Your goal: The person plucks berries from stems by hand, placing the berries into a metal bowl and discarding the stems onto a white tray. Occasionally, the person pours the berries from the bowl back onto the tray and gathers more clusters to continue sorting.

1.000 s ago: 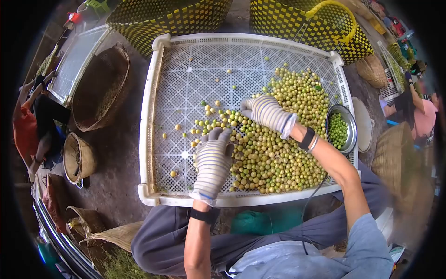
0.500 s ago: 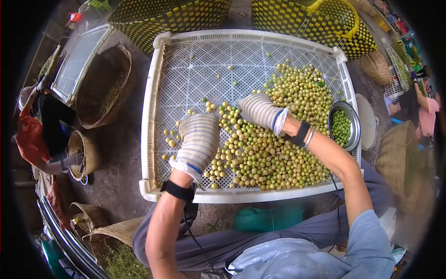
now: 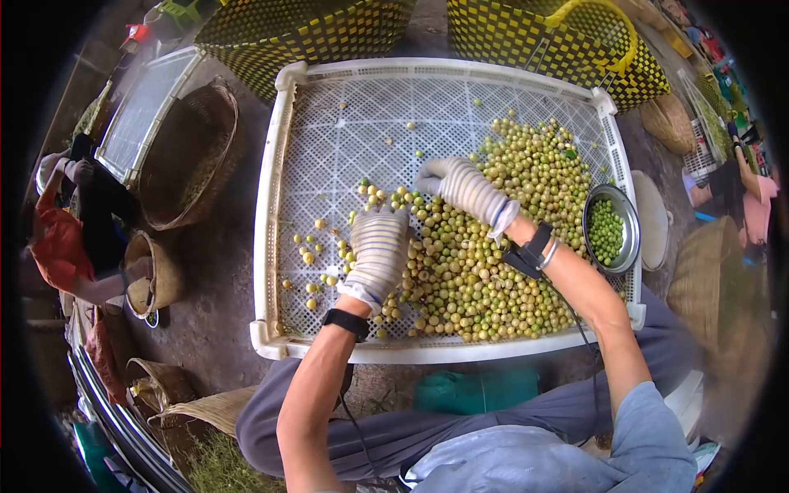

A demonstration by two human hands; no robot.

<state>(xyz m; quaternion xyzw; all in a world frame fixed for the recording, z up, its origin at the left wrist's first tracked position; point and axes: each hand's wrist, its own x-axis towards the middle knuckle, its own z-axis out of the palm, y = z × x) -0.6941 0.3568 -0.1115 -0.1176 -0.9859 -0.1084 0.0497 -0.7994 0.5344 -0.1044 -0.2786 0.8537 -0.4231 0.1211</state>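
Observation:
A pile of small round yellow-green fruits covers the right part of a white mesh tray. My left hand, in a striped knit glove, rests palm down at the pile's left edge, its fingertips hidden among fruits. My right hand, gloved alike, is at the pile's upper left edge, fingers bent together and pointing left and down; anything in them is hidden. Greener fruits fill a metal bowl at the tray's right side. Loose fruits lie scattered left of my left hand.
Two yellow-black woven baskets stand beyond the tray. A brown wicker basket and a smaller one are at left, beside a person in orange. Someone in pink is far right. A green bundle lies under the tray's near edge.
My left hand has moved right and slightly down, toward the pile, and more loose fruits show at its left. My right hand has shifted slightly left, its fingers now pointing more to the left.

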